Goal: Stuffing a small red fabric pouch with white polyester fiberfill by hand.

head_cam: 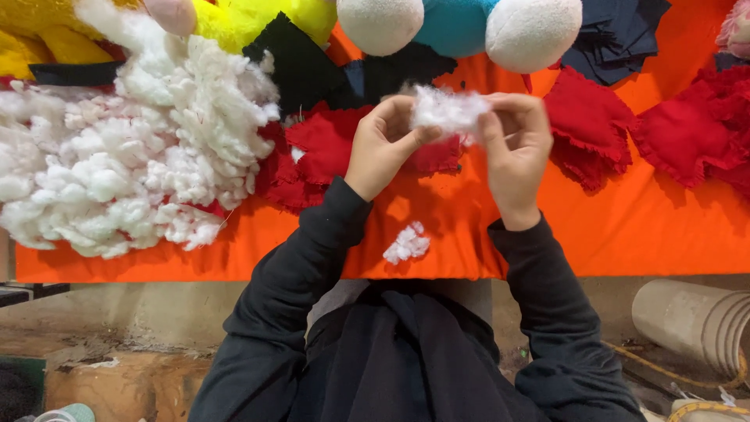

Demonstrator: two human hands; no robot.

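My left hand (383,144) and my right hand (516,144) both pinch a small tuft of white stuffing fibre (447,109), held between them above the orange cloth (625,227). A smaller clump of white fibre (407,243) lies on the cloth below my hands. Behind my hands lies a red fabric pouch (328,144) with frayed edges, partly hidden by my left hand. Both arms wear dark sleeves.
A big heap of white stuffing (117,164) fills the left. More red fabric pieces (590,125) lie right, black fabric pieces (301,66) at the back. Plush toy parts in yellow, teal and white (461,27) line the far edge. A beige ribbed pipe (695,320) lies on the floor, right.
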